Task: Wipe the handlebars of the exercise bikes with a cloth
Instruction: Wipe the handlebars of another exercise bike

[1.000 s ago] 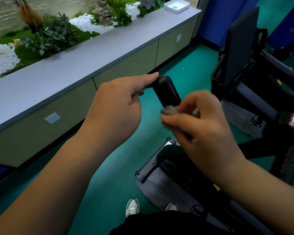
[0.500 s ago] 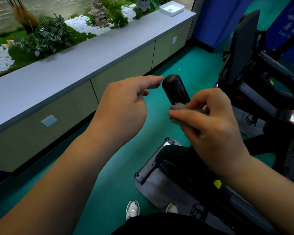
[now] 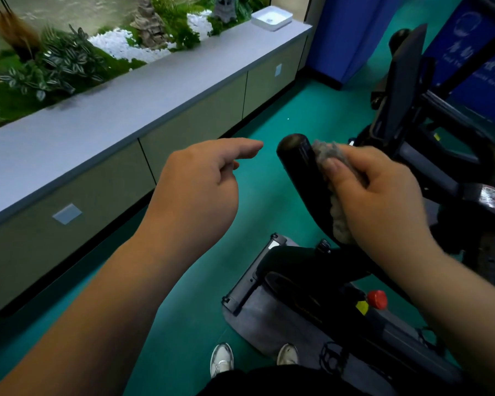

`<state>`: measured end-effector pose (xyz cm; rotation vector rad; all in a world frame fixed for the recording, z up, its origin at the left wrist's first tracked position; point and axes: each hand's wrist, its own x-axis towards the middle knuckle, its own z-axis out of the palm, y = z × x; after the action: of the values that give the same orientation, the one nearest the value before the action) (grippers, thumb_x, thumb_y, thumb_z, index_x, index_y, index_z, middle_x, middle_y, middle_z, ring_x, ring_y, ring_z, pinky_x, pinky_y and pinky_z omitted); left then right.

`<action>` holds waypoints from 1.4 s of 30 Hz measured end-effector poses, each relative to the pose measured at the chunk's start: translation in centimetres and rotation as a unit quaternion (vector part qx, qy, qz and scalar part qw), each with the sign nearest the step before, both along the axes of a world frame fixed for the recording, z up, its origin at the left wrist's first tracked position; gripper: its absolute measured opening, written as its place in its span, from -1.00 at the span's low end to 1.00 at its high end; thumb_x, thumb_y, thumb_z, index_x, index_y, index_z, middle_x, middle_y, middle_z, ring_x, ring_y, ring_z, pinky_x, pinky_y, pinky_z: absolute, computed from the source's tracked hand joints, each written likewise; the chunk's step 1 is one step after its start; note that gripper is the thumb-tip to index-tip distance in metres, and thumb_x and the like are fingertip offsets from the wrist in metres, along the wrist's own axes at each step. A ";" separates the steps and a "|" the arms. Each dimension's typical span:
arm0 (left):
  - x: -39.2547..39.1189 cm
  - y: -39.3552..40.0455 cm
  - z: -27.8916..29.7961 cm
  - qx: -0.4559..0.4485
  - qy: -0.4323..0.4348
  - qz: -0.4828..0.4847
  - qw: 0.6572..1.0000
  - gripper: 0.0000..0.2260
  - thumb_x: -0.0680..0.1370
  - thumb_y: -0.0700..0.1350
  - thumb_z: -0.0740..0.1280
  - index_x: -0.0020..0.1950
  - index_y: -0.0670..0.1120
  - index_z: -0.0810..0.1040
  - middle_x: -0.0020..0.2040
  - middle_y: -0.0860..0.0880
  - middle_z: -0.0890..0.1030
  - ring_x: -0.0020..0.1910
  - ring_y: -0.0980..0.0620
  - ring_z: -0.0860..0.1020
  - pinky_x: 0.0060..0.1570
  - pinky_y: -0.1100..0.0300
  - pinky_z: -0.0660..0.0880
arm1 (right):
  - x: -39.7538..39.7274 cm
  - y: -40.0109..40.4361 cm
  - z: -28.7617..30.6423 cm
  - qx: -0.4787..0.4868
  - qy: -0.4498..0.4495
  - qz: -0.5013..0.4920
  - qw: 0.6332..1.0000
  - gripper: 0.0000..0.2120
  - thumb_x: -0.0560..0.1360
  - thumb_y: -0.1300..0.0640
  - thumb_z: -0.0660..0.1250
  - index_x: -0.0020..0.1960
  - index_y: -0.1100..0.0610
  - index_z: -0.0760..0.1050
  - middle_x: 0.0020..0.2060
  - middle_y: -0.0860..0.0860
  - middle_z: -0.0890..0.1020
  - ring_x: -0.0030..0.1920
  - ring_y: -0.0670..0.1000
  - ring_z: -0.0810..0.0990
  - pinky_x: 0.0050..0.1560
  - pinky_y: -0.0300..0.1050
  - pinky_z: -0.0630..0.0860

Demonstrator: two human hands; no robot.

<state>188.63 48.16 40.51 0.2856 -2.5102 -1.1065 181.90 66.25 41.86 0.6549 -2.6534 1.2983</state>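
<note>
Long grey counter [image 3: 120, 121] runs along the left, white tray [image 3: 272, 17] at its far end, contents too small to tell. Exercise bike [image 3: 429, 155] on my right. Black handlebar [image 3: 300, 164] rises toward me, long axis near-right to far-left. My right hand [image 3: 380, 195] grips the grey cloth [image 3: 330, 155] around the bar. My left hand [image 3: 200, 184] is released, just left of the bar tip, not touching.

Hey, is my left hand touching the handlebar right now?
Apart. The head view shows green floor between the left hand, its forefinger stretched out, and the tip of the handlebar. Only the right hand presses the cloth on it.
</note>
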 end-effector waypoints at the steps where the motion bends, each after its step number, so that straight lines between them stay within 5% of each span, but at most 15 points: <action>1: 0.1 0.0 0.0 0.000 0.002 -0.002 1.000 -0.58 0.56 -0.32 0.17 0.23 0.11 0.58 0.12 0.22 0.61 0.05 0.32 0.52 0.04 0.51 0.41 | 0.2 0.1 -0.2 -0.014 -0.009 -0.010 1.000 -0.84 0.56 0.07 0.28 -0.03 -0.20 0.53 -0.13 -0.06 0.57 -0.15 -0.13 0.56 -0.09 -0.32 0.47; 5: 0.3 0.5 0.5 -0.004 0.028 -0.017 0.999 -0.62 0.57 -0.28 0.22 0.26 0.10 0.56 0.16 0.20 0.59 0.10 0.27 0.52 0.16 0.35 0.45 | -1.3 -1.6 0.1 -0.049 -0.003 -0.017 0.999 -0.82 0.56 0.07 0.30 0.11 -0.07 0.61 -0.10 -0.02 0.59 -0.11 -0.10 0.57 0.04 -0.17 0.49; 12: 0.4 1.8 0.8 -0.110 0.065 -0.081 0.988 -0.64 0.55 -0.10 0.31 0.34 0.06 0.49 0.25 0.15 0.52 0.22 0.15 0.44 0.26 0.28 0.35 | 2.1 3.0 -1.9 0.034 0.037 -0.014 0.999 -0.68 0.46 0.14 0.42 0.21 0.00 0.58 -0.08 -0.03 0.56 -0.05 -0.12 0.53 -0.03 -0.45 0.41; 14: 0.5 2.0 0.4 -0.138 0.074 -0.070 0.985 -0.63 0.55 -0.09 0.33 0.36 0.03 0.48 0.27 0.11 0.50 0.26 0.07 0.40 0.27 0.39 0.22 | 3.5 4.8 -2.9 0.117 0.105 -0.022 0.987 -0.65 0.42 0.16 0.45 0.20 0.06 0.59 -0.12 0.00 0.54 -0.08 0.01 0.52 -0.10 -0.31 0.46; 17: 0.7 2.8 -0.1 -0.188 0.101 -0.056 0.975 -0.64 0.52 -0.12 0.36 0.32 -0.08 0.52 0.26 -0.03 0.49 0.25 -0.07 0.39 0.26 0.33 0.19 | 2.7 4.2 -3.0 0.106 0.135 -0.023 0.985 -0.72 0.45 0.15 0.44 0.15 0.14 0.61 -0.12 0.05 0.54 -0.09 0.06 0.53 -0.12 -0.14 0.51; 22: 1.1 5.1 -1.1 -0.269 0.128 -0.065 0.952 -0.70 0.50 -0.15 0.37 0.22 -0.12 0.59 0.28 -0.11 0.49 0.25 -0.19 0.39 0.29 0.17 0.20 | 1.2 4.2 -2.9 0.085 0.104 -0.007 0.991 -0.73 0.42 0.15 0.46 0.12 0.17 0.63 -0.13 0.03 0.54 -0.11 -0.01 0.52 -0.05 -0.37 0.40; 27: 1.0 7.2 -2.0 -0.283 0.119 -0.048 0.950 -0.74 0.52 -0.15 0.35 0.20 -0.14 0.61 0.27 -0.11 0.51 0.23 -0.21 0.39 0.28 0.06 0.28 | 3.0 9.9 -2.8 0.164 0.092 0.034 0.982 -0.72 0.40 0.15 0.48 0.11 0.11 0.65 -0.18 0.02 0.54 -0.17 0.00 0.51 -0.20 -0.37 0.41; 33: 0.9 9.8 -2.5 -0.265 0.112 0.031 0.957 -0.76 0.51 -0.23 0.32 0.15 -0.11 0.63 0.26 -0.11 0.51 0.24 -0.21 0.40 0.29 0.11 0.23 | -0.5 6.7 -2.7 0.096 0.071 0.123 0.985 -0.79 0.39 0.15 0.49 0.02 0.12 0.67 -0.14 0.01 0.56 -0.13 -0.10 0.53 -0.07 -0.44 0.39; 42: 2.2 13.8 -4.1 -0.223 0.068 0.098 0.967 -0.74 0.49 -0.25 0.34 0.16 -0.11 0.63 0.31 -0.14 0.45 0.29 -0.19 0.39 0.31 -0.02 0.28 | -0.9 13.6 -3.0 0.076 0.006 0.203 0.976 -0.78 0.36 0.15 0.52 0.00 0.07 0.67 -0.19 -0.08 0.53 -0.12 -0.16 0.52 -0.06 -0.48 0.41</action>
<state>190.85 61.98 36.39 0.3087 -2.4581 -0.4488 180.99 79.84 38.86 1.2757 -2.7217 1.1679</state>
